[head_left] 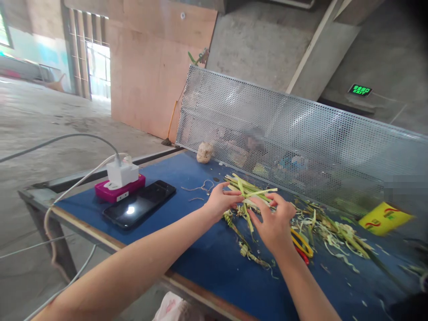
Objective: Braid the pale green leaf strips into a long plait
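Note:
Over a blue-topped table (200, 263), my left hand (219, 201) and my right hand (274, 220) both pinch green leaf strips (249, 191). The strips fan out from between my fingers toward the back. My left fingers close on the strips' left side, my right fingers on the strip ends nearer me. A partly woven length of strip (245, 247) trails down from my hands onto the table.
A black phone (138, 205) lies at the left beside a pink power strip (118, 189) with a white charger (122, 171). Leaf scraps (331, 229), red and yellow scissors (302, 245), a yellow packet (384, 217), a twine ball (203, 152) and a perforated metal screen (301, 138) stand behind.

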Motion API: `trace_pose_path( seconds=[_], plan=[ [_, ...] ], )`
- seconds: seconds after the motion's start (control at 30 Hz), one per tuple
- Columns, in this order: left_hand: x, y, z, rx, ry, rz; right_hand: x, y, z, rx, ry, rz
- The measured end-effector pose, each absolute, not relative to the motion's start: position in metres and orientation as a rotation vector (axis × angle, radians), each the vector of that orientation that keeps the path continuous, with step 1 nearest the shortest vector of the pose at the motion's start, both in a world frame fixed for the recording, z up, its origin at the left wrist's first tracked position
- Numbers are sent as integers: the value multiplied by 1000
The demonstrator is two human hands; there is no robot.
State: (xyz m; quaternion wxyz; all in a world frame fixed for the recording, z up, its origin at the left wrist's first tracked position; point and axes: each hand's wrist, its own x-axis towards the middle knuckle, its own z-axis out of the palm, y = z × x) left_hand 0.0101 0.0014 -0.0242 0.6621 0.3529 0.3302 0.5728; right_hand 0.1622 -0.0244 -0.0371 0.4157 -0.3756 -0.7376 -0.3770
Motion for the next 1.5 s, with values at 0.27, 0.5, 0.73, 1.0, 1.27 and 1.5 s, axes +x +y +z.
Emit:
trace_pose_path(
  seconds=[0.27,0.5,0.73,1.0,1.27,1.5],
  plan=[
    [15,-1,-28,1009,762,1322,153,-28,-37,-1007,-1886,-531],
    [16,-3,-30,1327,747,1348,155,-16,-49,-1248,-1464,414],
    [17,-4,-31,1379,703,1385,151,-12,-49,-1178,-1141,740],
    [18,-4,-31,1380,696,1358,153,-16,-45,-1099,-1363,476],
    [20,-4,-32,1230,694,1312,156,-24,-41,-1016,-1683,-609],
    [20,-2,-36,1321,674,1311,163,-24,-36,-787,-1944,-940]
  ],
)
